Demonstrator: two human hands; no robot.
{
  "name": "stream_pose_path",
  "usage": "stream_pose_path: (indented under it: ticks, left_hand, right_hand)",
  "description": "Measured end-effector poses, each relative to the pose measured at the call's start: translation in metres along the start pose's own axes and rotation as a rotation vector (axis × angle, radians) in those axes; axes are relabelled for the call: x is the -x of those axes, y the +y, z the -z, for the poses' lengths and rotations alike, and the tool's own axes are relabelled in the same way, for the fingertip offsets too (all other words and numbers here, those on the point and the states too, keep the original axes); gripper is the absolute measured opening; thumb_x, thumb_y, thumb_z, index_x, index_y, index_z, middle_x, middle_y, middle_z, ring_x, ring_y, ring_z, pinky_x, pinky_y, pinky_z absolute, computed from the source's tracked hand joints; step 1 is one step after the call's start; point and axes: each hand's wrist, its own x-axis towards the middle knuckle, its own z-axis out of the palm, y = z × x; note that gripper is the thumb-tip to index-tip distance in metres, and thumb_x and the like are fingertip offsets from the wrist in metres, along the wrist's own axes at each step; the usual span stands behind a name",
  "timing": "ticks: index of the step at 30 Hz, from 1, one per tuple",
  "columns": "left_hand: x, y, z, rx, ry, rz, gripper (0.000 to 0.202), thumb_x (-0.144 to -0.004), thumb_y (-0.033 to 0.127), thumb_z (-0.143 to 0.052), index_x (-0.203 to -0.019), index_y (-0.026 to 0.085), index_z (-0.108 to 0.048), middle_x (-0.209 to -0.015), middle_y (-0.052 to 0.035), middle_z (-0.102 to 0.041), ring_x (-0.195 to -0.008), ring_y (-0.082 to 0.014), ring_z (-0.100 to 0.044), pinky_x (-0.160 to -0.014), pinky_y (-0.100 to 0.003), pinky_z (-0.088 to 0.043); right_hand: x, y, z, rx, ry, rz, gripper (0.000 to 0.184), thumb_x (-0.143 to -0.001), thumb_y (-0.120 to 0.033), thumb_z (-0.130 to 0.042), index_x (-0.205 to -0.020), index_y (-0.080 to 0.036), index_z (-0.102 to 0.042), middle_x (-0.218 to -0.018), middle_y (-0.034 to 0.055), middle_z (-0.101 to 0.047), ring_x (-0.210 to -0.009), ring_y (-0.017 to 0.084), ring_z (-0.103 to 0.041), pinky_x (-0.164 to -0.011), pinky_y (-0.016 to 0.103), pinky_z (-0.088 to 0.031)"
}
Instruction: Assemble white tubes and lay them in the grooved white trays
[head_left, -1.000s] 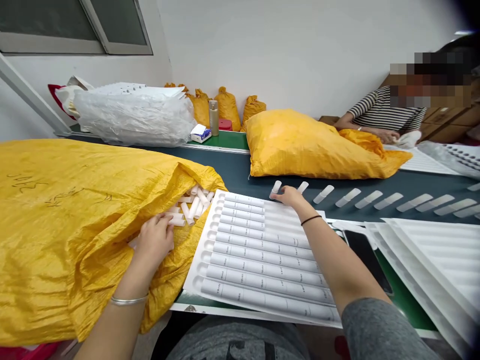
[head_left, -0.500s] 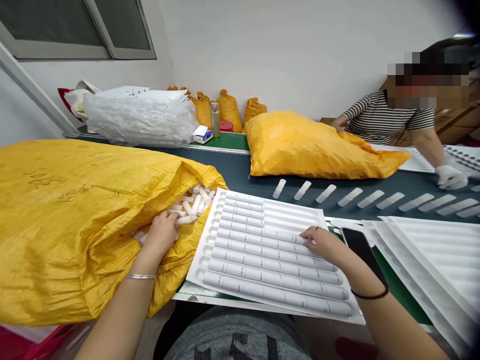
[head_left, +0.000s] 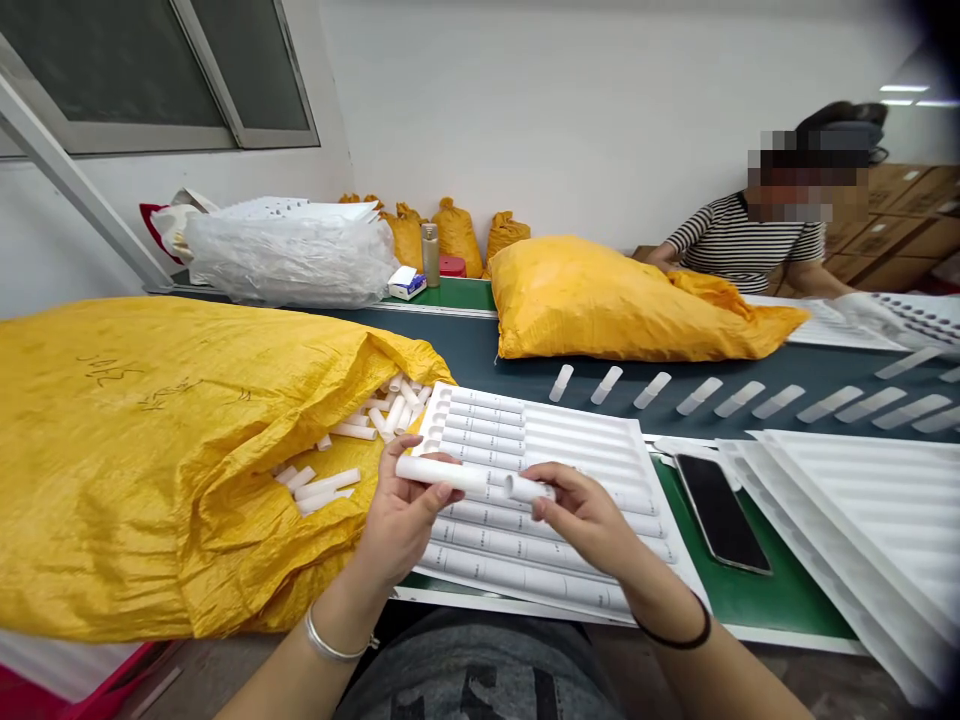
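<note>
My left hand (head_left: 401,510) is closed round a plain white tube (head_left: 439,472), held level above the tray. Facing its end, a shorter white tube (head_left: 527,489) with a hollow opening sits between the fingers and thumb of my right hand (head_left: 581,512). The two tubes look slightly apart. Beneath both hands lies a white grooved tray (head_left: 600,440); printed tubes fill its nearer grooves, while the far grooves hold tubes only on their left part. On the left, a yellow sack (head_left: 150,450) gapes open, showing loose white tubes (head_left: 326,488).
A dark conveyor belt (head_left: 457,340) runs behind, carrying a row of translucent tubes (head_left: 699,396) and another yellow sack (head_left: 600,300). A phone (head_left: 721,515) and stacked white trays (head_left: 862,500) lie to the right. Across the belt sits a co-worker in a striped shirt (head_left: 772,250).
My left hand has come out of the sack with a white tube. My right hand has lifted from the tray holding a short tube, and both hands have come together over the tray.
</note>
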Motion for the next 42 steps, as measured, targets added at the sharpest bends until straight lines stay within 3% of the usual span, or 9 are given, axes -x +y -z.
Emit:
stream_pose_path:
  ticks: [4,9,13,17,23,30,35,39,42]
  left_hand:
    - [0.002,0.002,0.001,-0.114,0.048,0.025,0.037,-0.066,0.026,-0.081,-0.094,0.022,-0.057,-0.086,0.0025,-0.067,-0.079,-0.0109,-0.064,-0.073,-0.023,-0.053]
    - [0.002,0.018,0.017,-0.661,-0.030,-0.024,0.028,-0.069,0.030,-0.078,-0.094,0.020,-0.071,-0.087,-0.0016,-0.071,-0.079,-0.0142,-0.064,-0.071,-0.022,-0.051]
    - [0.005,0.028,0.018,-0.899,-0.185,-0.063,0.031,-0.081,0.035,-0.068,-0.108,0.021,-0.070,-0.102,-0.0053,-0.072,-0.090,-0.0193,-0.066,-0.077,-0.027,-0.051]
    - [0.008,0.032,0.018,-0.967,-0.272,-0.134,0.030,-0.085,0.033,-0.062,-0.113,0.022,-0.068,-0.105,-0.0054,-0.071,-0.093,-0.0186,-0.066,-0.078,-0.026,-0.051]
    - [0.011,0.032,0.021,-1.066,-0.296,-0.457,0.034,-0.086,0.020,-0.062,-0.121,0.019,-0.062,-0.100,-0.0064,-0.069,-0.093,-0.0163,-0.064,-0.085,-0.027,-0.050]
    - [0.014,0.027,0.020,-1.101,-0.277,-0.629,0.049,-0.085,0.012,-0.060,-0.131,0.027,-0.055,-0.104,-0.0071,-0.069,-0.096,-0.0194,-0.063,-0.087,-0.031,-0.051]
    - [0.019,0.019,0.022,-1.116,-0.329,-0.619,0.051,-0.086,0.010,-0.056,-0.135,0.026,-0.050,-0.101,-0.0083,-0.069,-0.094,-0.0201,-0.063,-0.086,-0.033,-0.052]
    - [0.012,0.017,0.019,-1.208,-0.487,-0.419,0.058,-0.087,0.017,-0.057,-0.143,0.025,-0.040,-0.113,-0.0114,-0.065,-0.105,-0.0242,-0.061,-0.092,-0.039,-0.051]
    - [0.011,0.041,0.009,-1.199,-0.458,-0.358,0.069,-0.083,0.025,-0.065,-0.145,0.027,-0.035,-0.135,-0.0123,-0.053,-0.124,-0.0289,-0.050,-0.104,-0.045,-0.043]
  right_hand:
    - [-0.005,-0.005,-0.021,-0.372,-0.002,0.072,0.023,-0.086,-0.035,-0.063,-0.105,-0.024,-0.058,-0.083,0.0005,-0.059,-0.062,0.011,-0.058,-0.058,0.026,-0.052]
    - [-0.009,-0.013,-0.008,0.048,0.029,0.319,0.026,-0.088,-0.020,-0.061,-0.113,-0.027,-0.063,-0.112,0.0073,-0.061,-0.106,0.020,-0.059,-0.089,0.034,-0.050]
    - [-0.013,-0.018,-0.005,0.267,0.017,0.453,0.034,-0.091,-0.016,-0.056,-0.122,-0.028,-0.058,-0.113,0.0068,-0.062,-0.108,0.020,-0.058,-0.093,0.035,-0.048]
    - [-0.015,-0.021,-0.007,0.315,0.050,0.415,0.030,-0.090,-0.021,-0.057,-0.120,-0.026,-0.057,-0.102,0.0048,-0.065,-0.088,0.016,-0.061,-0.080,0.029,-0.050]
    - [-0.016,-0.019,-0.012,0.160,0.064,0.176,0.024,-0.089,-0.035,-0.059,-0.108,-0.020,-0.063,-0.077,0.0018,-0.059,-0.069,0.014,-0.057,-0.063,0.027,-0.049]
    - [-0.021,-0.026,-0.022,0.015,-0.061,0.087,0.027,-0.088,-0.039,-0.059,-0.106,-0.019,-0.062,-0.082,0.0041,-0.062,-0.070,0.015,-0.059,-0.062,0.028,-0.049]
    - [-0.015,-0.034,-0.020,0.313,-0.177,0.231,0.028,-0.091,-0.034,-0.056,-0.116,-0.022,-0.062,-0.099,0.0073,-0.070,-0.085,0.019,-0.064,-0.076,0.030,-0.050]
    - [-0.017,-0.024,-0.017,0.658,-0.379,0.212,0.026,-0.085,-0.029,-0.064,-0.109,-0.021,-0.067,-0.103,0.0095,-0.067,-0.090,0.023,-0.064,-0.080,0.033,-0.050]
    - [-0.041,-0.006,0.002,0.891,-0.200,0.072,0.019,-0.079,-0.026,-0.066,-0.096,-0.018,-0.070,-0.094,0.0097,-0.066,-0.085,0.024,-0.062,-0.079,0.034,-0.048]
